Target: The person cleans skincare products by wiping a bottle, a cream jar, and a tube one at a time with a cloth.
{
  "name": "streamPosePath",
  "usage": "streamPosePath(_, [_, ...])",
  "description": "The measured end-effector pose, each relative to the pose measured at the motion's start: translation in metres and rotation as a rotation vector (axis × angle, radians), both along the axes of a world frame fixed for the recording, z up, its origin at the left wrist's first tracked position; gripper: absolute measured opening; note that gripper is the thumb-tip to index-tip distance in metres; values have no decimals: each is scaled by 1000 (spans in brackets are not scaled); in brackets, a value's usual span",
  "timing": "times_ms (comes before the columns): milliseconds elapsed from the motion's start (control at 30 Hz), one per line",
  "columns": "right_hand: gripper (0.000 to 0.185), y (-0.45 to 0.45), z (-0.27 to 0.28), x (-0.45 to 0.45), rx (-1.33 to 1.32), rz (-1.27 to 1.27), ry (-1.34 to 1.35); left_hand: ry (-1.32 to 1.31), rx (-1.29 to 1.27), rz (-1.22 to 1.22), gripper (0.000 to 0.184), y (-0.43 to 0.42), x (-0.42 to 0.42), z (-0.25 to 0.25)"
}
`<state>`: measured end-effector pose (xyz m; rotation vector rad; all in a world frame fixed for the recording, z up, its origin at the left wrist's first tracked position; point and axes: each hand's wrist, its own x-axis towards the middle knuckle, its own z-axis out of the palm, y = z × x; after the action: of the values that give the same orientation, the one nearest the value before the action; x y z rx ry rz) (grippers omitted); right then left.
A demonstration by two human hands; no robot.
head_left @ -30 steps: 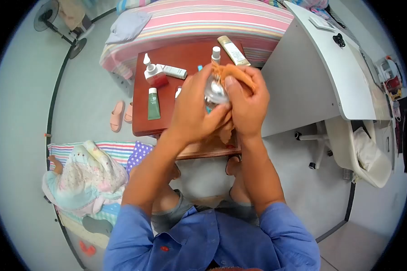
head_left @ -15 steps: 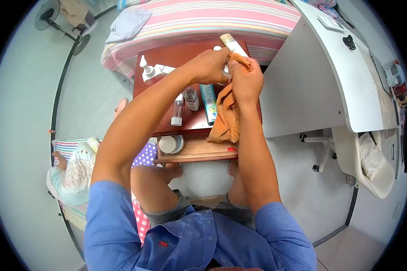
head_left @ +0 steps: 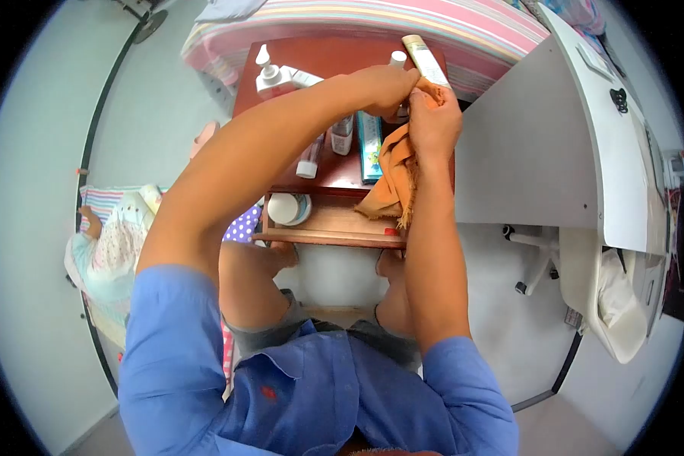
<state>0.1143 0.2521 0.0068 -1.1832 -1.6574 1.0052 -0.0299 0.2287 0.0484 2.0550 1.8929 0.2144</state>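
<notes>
Orange cloth (head_left: 395,171), one: gripped near its upper end by the right hand (head_left: 435,125), which leaves the rest hanging in folds toward the open drawer (head_left: 338,216). Left hand (head_left: 391,86): together with the right; I cannot tell from here what it holds. Teal box (head_left: 370,144), one: on the red table (head_left: 319,52), beside the cloth. Jar (head_left: 287,207), one: inside the drawer, probably for confinement.

Two hands (head_left: 391,87) (head_left: 436,129), one cloth (head_left: 392,181), one drawer (head_left: 340,216)

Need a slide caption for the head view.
Right hand grips an orange cloth, left hand close beside it, over a red-brown table with an open drawer.
</notes>
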Motion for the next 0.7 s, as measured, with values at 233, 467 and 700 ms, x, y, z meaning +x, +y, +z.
streamPosePath(233, [36,-4,5,7,55,17,76,70,-20,70,50,-14,8,30])
streamPosePath(467, [33,-51,30,42,101,63,390,-285,774,395,32,-193,40,72])
streamPosePath(700, [30,-109,54,58,134,279,538,83,358,982,66,-318,62,-109])
